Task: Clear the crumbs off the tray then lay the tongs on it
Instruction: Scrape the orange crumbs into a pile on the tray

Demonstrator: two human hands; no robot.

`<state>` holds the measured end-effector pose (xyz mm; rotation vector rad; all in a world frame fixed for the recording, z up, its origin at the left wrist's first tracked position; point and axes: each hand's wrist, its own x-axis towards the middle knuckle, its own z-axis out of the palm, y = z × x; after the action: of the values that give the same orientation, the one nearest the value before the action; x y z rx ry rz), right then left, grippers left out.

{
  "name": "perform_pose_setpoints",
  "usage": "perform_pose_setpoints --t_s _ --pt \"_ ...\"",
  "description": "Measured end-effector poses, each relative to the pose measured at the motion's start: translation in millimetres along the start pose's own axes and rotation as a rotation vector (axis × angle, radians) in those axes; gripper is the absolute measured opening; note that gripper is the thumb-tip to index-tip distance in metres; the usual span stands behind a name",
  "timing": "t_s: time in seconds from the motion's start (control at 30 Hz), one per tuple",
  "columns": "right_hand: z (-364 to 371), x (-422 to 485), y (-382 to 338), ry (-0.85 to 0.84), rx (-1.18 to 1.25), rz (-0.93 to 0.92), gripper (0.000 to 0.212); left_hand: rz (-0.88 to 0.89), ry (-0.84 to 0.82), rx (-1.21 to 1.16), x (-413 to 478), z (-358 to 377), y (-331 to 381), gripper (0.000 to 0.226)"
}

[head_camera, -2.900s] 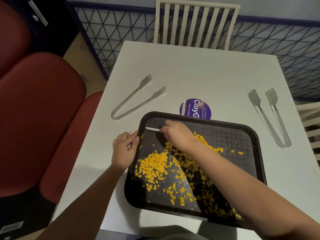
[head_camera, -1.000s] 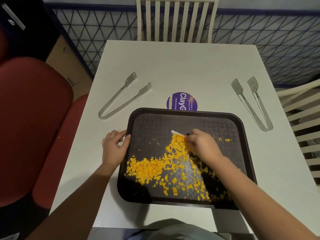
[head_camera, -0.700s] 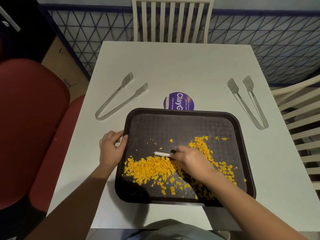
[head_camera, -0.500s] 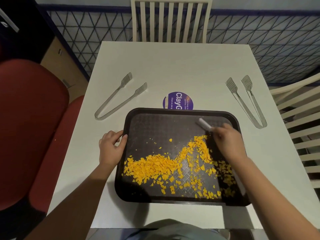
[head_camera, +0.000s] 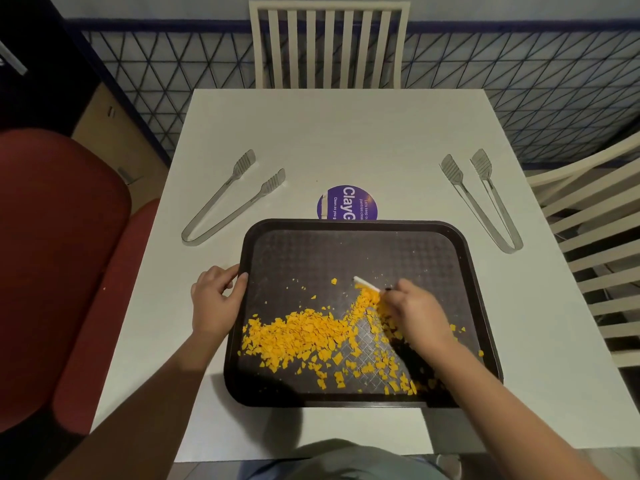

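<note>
A dark brown tray (head_camera: 349, 237) lies on the white table in front of me, its near half strewn with yellow-orange crumbs (head_camera: 304, 336). My right hand (head_camera: 417, 313) is over the tray's middle right, closed on a small white scraper (head_camera: 366, 284) whose edge touches the top of the crumb pile. My left hand (head_camera: 216, 301) grips the tray's left rim. One pair of metal tongs (head_camera: 230, 199) lies on the table beyond the tray's left corner. A second pair of tongs (head_camera: 485, 199) lies beyond its right corner.
A round purple sticker (head_camera: 346, 202) shows on the table (head_camera: 346, 133) just past the tray's far rim. A white slatted chair (head_camera: 329, 43) stands at the far side, another chair (head_camera: 595, 216) at the right. A red padded seat (head_camera: 59, 254) runs along the left.
My right hand has swept the scraper from the tray's far right corner inward and nearer, pushing crumbs toward the near left. My left hand has stayed on the left rim.
</note>
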<state>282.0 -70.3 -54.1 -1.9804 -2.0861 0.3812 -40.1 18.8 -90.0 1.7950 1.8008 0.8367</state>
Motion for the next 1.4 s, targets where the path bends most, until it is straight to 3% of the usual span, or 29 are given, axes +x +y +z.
perform_pose_setpoints --t_s 0.13,0.33,0.43,0.63,0.77,0.93,1.03,1.13,1.33,1.4 --pt "3 -11 -12 -0.029 0.005 -0.075 0.015 -0.009 0.001 -0.010 0 0 0 0.033" --pt "-31 15 55 0.208 -0.075 0.317 0.018 -0.010 0.000 -0.016 -1 0 3 0.030" --pt "-37 26 73 0.146 -0.135 0.386 0.021 -0.002 0.005 -0.006 -2 1 2 0.022" --pt "-17 11 17 0.021 -0.091 0.046 0.013 -0.004 -0.001 -0.008 -2 0 3 0.024" --pt "-6 -4 -2 -0.065 -0.074 -0.140 0.020 -0.005 -0.002 -0.010 -1 -1 3 0.028" --pt "-31 19 53 0.230 -0.085 0.261 0.016 -0.009 -0.008 -0.002 -2 -1 4 0.032" --pt "-38 20 78 0.203 -0.119 0.417 0.017 -0.008 -0.003 0.002 -1 -1 3 0.035" --pt "-29 9 71 0.143 -0.108 0.346 0.016 -0.010 -0.006 -0.004 -1 -1 2 0.035" --pt "-7 -14 8 0.014 -0.036 -0.071 0.012 -0.028 -0.008 -0.007 -1 -1 2 0.035" --pt "-9 -9 11 0.043 -0.028 -0.029 0.015 -0.032 -0.006 -0.013 -2 -1 3 0.034"
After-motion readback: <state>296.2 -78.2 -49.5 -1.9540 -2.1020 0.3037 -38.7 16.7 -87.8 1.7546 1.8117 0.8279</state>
